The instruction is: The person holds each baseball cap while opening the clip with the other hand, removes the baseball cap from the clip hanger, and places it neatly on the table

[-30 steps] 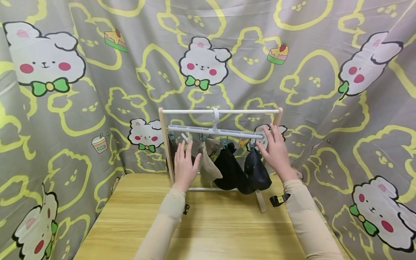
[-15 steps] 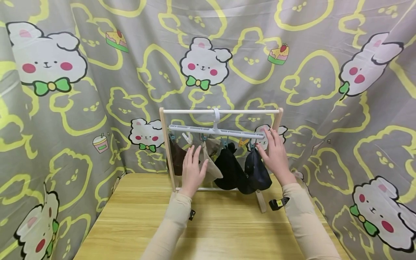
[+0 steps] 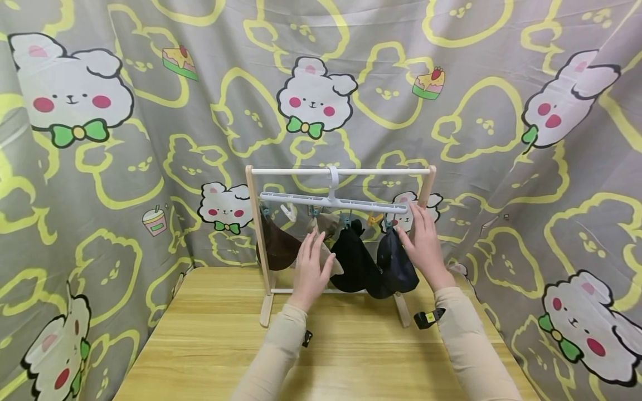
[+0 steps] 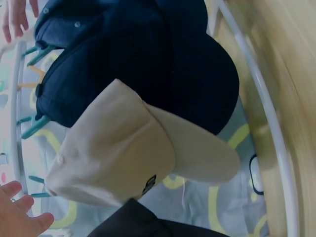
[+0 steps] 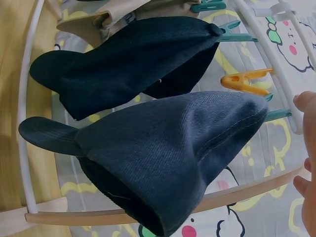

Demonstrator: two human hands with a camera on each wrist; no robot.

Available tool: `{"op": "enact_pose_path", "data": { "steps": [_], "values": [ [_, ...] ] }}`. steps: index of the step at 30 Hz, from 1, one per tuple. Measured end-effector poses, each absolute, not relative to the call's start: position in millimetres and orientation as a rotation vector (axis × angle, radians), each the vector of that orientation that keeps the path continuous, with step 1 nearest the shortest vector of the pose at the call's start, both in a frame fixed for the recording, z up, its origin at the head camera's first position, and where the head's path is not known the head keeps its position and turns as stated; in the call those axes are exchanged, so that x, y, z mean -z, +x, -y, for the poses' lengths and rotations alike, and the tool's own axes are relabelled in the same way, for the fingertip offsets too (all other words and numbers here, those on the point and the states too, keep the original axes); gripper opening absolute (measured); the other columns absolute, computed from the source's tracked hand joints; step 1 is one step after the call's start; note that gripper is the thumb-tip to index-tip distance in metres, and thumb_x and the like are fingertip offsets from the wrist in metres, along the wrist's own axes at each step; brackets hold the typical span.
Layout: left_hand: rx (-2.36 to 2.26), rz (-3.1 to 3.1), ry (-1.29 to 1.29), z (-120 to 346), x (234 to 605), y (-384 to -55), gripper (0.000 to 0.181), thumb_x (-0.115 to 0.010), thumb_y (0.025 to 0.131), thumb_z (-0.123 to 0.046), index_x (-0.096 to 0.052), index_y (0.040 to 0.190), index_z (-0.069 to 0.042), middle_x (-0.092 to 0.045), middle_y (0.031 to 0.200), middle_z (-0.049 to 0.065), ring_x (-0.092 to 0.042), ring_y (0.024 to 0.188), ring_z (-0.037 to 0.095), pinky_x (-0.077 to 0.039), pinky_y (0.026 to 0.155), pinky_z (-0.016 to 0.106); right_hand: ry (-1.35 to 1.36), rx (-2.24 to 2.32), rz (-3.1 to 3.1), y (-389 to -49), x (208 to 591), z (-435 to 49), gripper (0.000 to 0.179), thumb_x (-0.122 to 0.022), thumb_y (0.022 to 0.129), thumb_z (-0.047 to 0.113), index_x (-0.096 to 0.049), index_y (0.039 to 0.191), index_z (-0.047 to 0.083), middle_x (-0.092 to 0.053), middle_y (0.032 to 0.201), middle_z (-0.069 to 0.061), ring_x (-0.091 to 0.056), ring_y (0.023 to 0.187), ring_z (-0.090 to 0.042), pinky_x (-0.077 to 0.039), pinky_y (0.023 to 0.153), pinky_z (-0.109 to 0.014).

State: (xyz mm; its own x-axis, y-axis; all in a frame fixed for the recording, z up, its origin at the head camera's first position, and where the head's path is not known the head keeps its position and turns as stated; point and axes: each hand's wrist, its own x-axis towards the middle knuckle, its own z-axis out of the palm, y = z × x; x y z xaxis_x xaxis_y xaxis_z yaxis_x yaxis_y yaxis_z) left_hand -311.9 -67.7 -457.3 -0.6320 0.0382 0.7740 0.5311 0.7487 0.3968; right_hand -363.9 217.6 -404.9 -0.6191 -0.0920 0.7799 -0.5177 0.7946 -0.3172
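Note:
Four... Several baseball caps hang by clips from a white hanger: a brown cap, a beige cap, a black cap and a navy cap. My left hand is in front of the beige cap with fingers extended, hiding much of it in the head view. In the left wrist view its fingertips are close by the clip of that cap. At the hanger's right end my right hand has its fingers extended, one fingertip right at the end, beside the navy cap.
A small rack with wooden sides and white rods carries the hanger on the wooden table. An orange clip and a white clip also hang there. A patterned curtain surrounds the table.
My left hand has moved rightward and down, from before the brown cap to before the beige one, uncovering the brown cap. My right hand has lowered slightly.

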Motion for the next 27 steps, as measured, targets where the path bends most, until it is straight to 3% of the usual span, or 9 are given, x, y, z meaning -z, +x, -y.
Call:
{"op": "enact_pose_path", "data": {
  "steps": [16,27],
  "values": [
    [0.777,2.129,-0.516,39,460,-309,0.052,-0.06,0.097,-0.028,-0.045,0.143,-0.011,-0.046,0.145,0.018,-0.041,0.138,0.036,-0.038,0.111,0.051,0.367,-0.799,2.25,-365,409,-214,0.07,-0.064,0.094,0.022,-0.028,0.151,0.002,-0.046,0.138,-0.027,-0.045,0.124,-0.044,-0.039,0.1,-0.063],
    [0.814,2.147,-0.621,17,454,-308,0.049,-0.059,0.097,-0.027,-0.047,0.143,-0.011,-0.048,0.144,0.019,-0.043,0.138,0.034,-0.039,0.111,0.048,0.354,-0.837,2.342,-368,408,-212,0.058,-0.058,0.098,0.026,-0.039,0.143,-0.007,-0.05,0.133,-0.03,-0.046,0.125,-0.046,-0.036,0.107,-0.06]
  ]
}}
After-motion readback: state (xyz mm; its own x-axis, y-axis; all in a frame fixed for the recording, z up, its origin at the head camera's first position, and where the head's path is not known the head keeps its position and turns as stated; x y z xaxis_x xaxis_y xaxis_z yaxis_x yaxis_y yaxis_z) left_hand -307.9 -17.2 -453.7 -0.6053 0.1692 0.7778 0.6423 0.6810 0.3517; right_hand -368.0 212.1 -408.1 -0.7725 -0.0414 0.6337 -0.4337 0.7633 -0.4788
